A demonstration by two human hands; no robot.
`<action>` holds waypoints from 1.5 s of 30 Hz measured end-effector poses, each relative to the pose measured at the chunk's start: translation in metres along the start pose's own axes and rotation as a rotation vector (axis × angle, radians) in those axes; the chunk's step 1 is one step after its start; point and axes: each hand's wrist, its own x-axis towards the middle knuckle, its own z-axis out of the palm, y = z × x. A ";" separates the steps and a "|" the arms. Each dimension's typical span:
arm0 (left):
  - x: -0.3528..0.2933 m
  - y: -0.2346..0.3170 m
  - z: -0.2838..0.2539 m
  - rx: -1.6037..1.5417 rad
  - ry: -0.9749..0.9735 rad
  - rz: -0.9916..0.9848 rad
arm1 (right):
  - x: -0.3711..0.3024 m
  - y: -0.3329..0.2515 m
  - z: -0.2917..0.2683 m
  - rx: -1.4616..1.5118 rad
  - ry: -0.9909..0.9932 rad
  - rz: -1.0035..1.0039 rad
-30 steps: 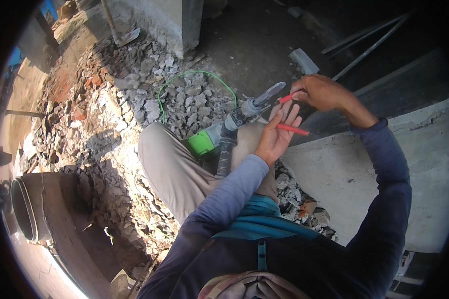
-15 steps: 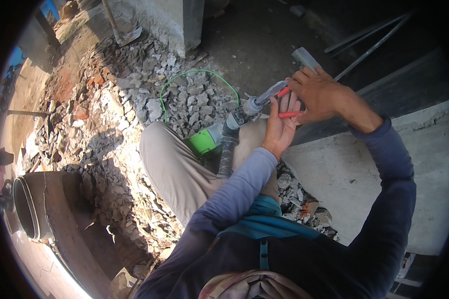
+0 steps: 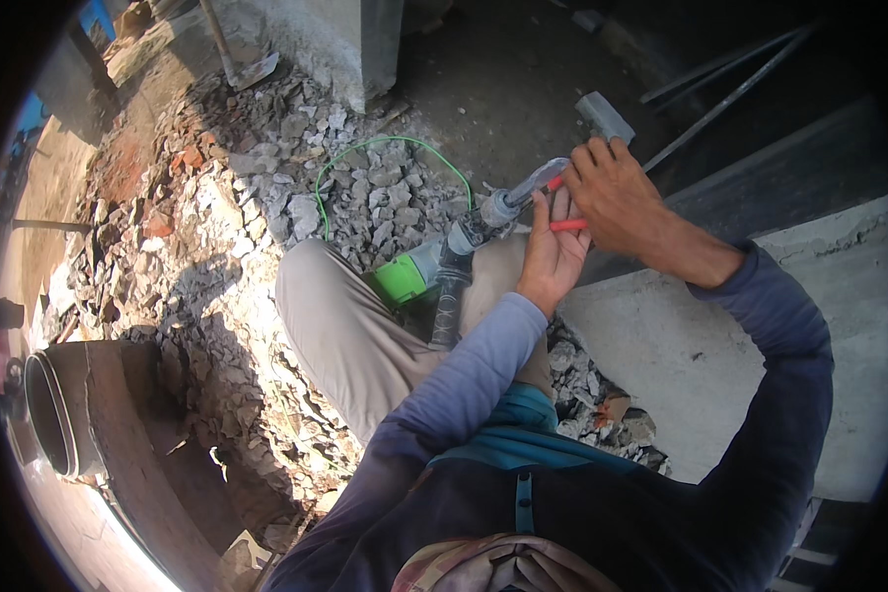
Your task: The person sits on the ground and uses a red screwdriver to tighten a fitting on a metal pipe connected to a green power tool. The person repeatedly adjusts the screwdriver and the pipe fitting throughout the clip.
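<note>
A demolition hammer with a green housing point(image 3: 398, 280) lies across my lap, its dark side grip point(image 3: 448, 306) toward me. Its front collar and metal bit point(image 3: 538, 185) point up and right toward my hands. Red-handled pliers point(image 3: 566, 226) are between both hands; their two handles spread apart, and the jaws are hidden. My left hand point(image 3: 551, 259), palm up, has its thumb beside the bit and its fingers against the handles. From above, my right hand point(image 3: 612, 202) curls over the pliers, its fingertips covered by its own back.
Broken concrete rubble point(image 3: 207, 326) spreads to the left and ahead. A green cable point(image 3: 395, 140) loops over it. A concrete slab point(image 3: 750, 335) lies right, below a dark beam point(image 3: 799, 178). A grey block point(image 3: 605, 117) sits beyond my right hand. At lower left is a large pipe-like cylinder point(image 3: 89, 395).
My right hand has rolled over and shifted slightly left and down, showing its back and curling more around the pliers. My left hand and the hammer have barely moved.
</note>
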 end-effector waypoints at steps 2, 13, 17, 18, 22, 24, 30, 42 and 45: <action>-0.004 0.002 0.002 0.020 -0.025 -0.039 | -0.001 -0.002 -0.004 -0.018 -0.045 0.014; -0.008 0.007 -0.010 0.013 0.080 -0.163 | 0.008 -0.010 -0.031 0.156 -0.535 0.112; 0.000 0.008 -0.021 -0.022 0.004 -0.152 | 0.001 0.010 -0.034 0.377 -0.409 0.073; 0.000 0.006 -0.023 -0.010 0.009 -0.132 | 0.003 0.017 -0.038 0.473 -0.427 0.071; -0.005 0.003 -0.017 -0.003 0.061 -0.107 | 0.015 0.039 -0.029 0.617 -0.502 0.150; -0.004 0.004 -0.013 -0.009 0.093 -0.105 | 0.015 0.040 -0.019 0.629 -0.418 0.152; 0.005 0.003 -0.007 -0.044 0.103 -0.078 | 0.021 0.049 -0.006 0.694 -0.388 0.169; 0.014 -0.002 -0.006 -0.022 0.006 -0.030 | -0.005 -0.005 0.004 -0.091 -0.055 0.071; 0.012 -0.001 -0.005 -0.007 0.002 -0.048 | -0.006 -0.004 0.016 -0.070 0.027 0.078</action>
